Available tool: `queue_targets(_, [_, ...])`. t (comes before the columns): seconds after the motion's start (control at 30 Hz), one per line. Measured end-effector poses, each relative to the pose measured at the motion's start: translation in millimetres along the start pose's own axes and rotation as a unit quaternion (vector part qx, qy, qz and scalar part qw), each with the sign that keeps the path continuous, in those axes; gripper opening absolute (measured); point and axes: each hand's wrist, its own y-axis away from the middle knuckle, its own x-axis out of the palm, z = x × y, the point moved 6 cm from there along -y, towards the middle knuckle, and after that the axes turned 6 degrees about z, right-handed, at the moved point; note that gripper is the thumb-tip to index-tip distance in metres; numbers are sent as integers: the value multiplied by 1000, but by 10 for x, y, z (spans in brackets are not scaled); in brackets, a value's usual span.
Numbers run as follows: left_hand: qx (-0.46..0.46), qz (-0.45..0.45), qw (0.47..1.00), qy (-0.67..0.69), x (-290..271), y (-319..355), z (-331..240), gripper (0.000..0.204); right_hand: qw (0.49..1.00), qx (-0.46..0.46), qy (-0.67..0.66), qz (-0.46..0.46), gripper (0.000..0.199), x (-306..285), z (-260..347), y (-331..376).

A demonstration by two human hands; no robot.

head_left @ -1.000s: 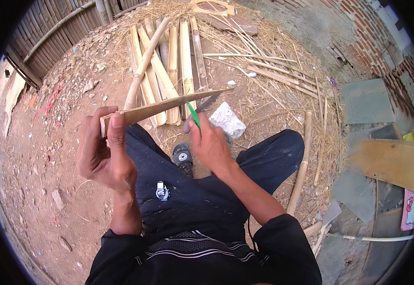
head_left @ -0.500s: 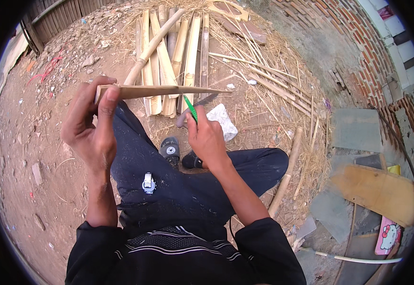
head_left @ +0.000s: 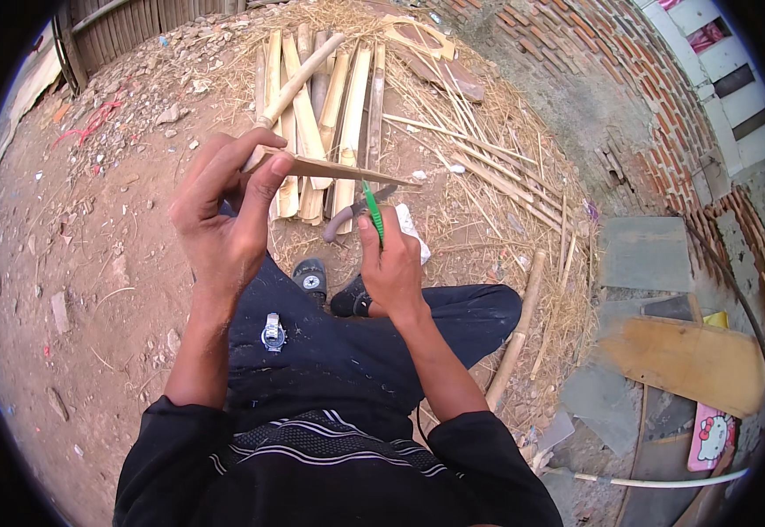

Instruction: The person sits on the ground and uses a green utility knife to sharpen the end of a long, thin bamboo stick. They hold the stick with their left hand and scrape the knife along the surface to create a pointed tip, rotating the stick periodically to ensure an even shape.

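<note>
My left hand pinches the thick end of a tapered wooden strip between thumb and fingers, holding it up in front of me. The strip narrows to a thin point toward the right. In my right hand is a slim green pen-like tool, gripped upright with its tip at the strip's lower edge. Whether the tip touches the wood I cannot tell. Below and beyond the strip, a knife with a curved brownish handle lies on the ground. A white block sits partly hidden behind my right hand.
Split bamboo pieces lie ahead, beside thin sticks and straw. A bamboo pole lies by my right knee. A wristwatch rests on my thigh. Boards and slabs, one tan board among them, lie right, near a brick wall.
My left hand and the strip's thick end have shifted right, and the strip slopes down more to the right. My right hand has moved slightly right and lower with the green tool.
</note>
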Motion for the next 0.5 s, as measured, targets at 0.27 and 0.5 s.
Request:
queue_targets(0.27, [1,14,1000,-5,114,56,-11,12,988,147,28,24,27,14,-907,-27])
queue_targets(0.5, [-51,27,998,20,215,-5,11,15,991,92,-63,-80,25,190,-860,219])
